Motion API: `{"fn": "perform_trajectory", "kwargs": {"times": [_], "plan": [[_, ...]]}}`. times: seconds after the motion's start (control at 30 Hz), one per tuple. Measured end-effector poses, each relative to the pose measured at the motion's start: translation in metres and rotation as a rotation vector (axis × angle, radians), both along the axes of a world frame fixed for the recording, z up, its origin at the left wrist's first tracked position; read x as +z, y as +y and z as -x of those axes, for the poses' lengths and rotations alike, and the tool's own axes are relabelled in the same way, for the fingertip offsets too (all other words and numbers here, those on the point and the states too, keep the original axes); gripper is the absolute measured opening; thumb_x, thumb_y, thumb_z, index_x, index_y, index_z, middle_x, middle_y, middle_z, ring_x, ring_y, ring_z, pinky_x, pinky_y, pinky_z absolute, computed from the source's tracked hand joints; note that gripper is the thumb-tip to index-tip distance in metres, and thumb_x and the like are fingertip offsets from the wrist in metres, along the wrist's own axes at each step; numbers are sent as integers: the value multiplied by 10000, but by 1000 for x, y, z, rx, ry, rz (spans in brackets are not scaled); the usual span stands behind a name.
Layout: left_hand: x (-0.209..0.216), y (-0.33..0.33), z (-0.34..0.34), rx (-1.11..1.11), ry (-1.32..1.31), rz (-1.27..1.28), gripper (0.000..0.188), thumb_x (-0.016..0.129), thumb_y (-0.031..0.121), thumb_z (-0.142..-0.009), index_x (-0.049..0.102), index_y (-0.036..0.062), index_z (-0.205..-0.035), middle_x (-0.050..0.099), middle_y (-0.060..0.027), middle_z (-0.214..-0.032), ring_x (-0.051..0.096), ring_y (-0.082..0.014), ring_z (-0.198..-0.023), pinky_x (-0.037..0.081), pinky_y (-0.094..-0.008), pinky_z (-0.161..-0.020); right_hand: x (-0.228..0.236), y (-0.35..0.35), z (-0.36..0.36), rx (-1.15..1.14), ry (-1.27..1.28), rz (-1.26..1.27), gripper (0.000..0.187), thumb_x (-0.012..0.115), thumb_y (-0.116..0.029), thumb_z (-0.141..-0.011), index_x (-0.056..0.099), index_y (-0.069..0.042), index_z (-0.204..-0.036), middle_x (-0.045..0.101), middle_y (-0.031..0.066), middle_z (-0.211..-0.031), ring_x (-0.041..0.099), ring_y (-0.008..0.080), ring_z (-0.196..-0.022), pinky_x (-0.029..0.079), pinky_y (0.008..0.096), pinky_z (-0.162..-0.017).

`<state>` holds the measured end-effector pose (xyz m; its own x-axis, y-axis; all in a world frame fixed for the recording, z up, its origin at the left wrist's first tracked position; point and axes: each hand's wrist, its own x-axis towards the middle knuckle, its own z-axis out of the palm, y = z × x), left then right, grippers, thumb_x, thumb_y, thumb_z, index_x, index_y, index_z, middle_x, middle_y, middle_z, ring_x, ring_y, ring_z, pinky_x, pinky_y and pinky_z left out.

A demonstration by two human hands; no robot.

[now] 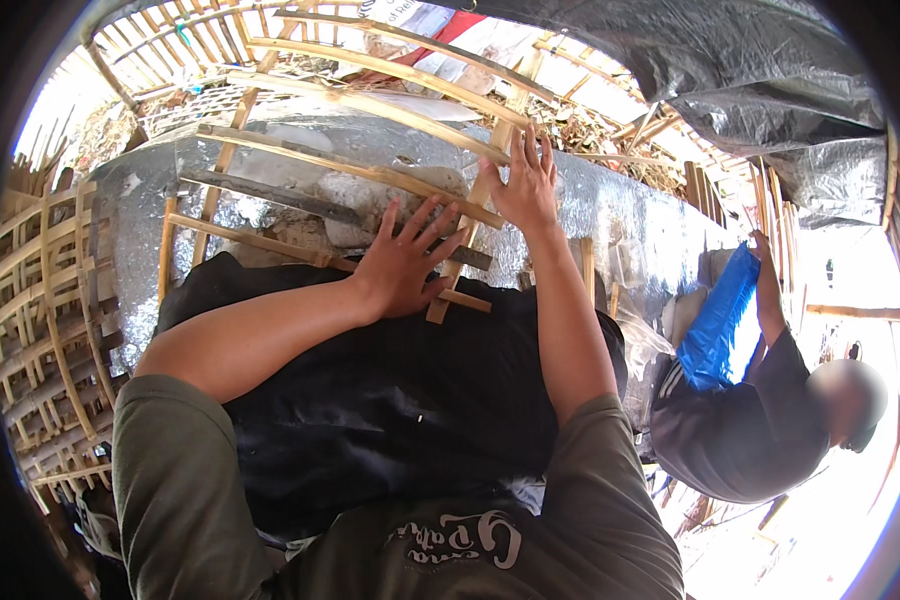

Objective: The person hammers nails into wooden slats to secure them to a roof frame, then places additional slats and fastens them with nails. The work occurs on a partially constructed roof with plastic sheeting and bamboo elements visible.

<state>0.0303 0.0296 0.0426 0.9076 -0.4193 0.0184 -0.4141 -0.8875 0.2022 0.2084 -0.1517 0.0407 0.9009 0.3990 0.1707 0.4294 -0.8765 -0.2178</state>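
A lattice of pale bamboo slats [310,156] lies in front of me, with long strips crossing shorter uprights. One slat [270,194] is darker than the others. My left hand [405,262] rests with its fingers spread over the near right part of the lattice, beside an upright. Farther up and to the right, my right hand [526,192] is also spread, its palm against the lattice near the ends of the slats. Neither hand is closed around anything. Black cloth [370,400] covers my lap below the near slats.
Pale stones [350,200] sit on a silvery sheet [620,200] beneath the lattice. Woven bamboo panels [55,300] stand at left. On the right, a seated person [740,430] holds a blue plastic sheet [720,320]. Black plastic [770,90] hangs at upper right.
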Motion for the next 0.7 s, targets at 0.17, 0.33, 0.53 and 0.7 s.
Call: {"fn": "perform_trajectory", "kwargs": {"times": [0.17, 0.33, 0.53, 0.7], "plan": [[-1, -2, -3, -11, 10, 4, 728, 506, 511, -992, 314, 158, -1598, 116, -130, -1709, 61, -354, -1579, 110, -695, -1201, -5, -4, -10, -8, -92, -13, 683, 492, -499, -1023, 379, -68, -1541, 348, 196, -1595, 319, 444, -1461, 322, 653, -1136], [-11, 1, 0, 3, -94, 52, 727, 528, 513, -982, 339, 155, -1585, 160, -136, -1698, 89, -359, -1573, 134, -708, -1184, 27, 26, -21, -159, -57, 271, 682, 429, -571, -1030, 391, -134, -1552, 475, 217, -1481, 405, 416, -1418, 347, 589, -1148], [-18, 1, 4, 17, -137, 110, 702, 519, 508, -987, 350, 168, -1578, 197, -127, -1688, 131, -356, -1564, 172, -714, -1166, 34, 51, -24, -255, -34, 466, 616, 392, -516, -1054, 354, -185, -1573, 429, 282, -1468, 449, 427, -1360, 364, 627, -1113], [-16, 0, 3, 6, -110, 34, 711, 448, 545, -1011, 295, 193, -1609, 176, -111, -1699, 141, -338, -1567, 126, -687, -1198, 14, 38, -27, -200, -143, 435, 528, 380, -461, -1063, 447, -191, -1511, 449, 263, -1359, 487, 423, -1245, 453, 592, -993]]}}
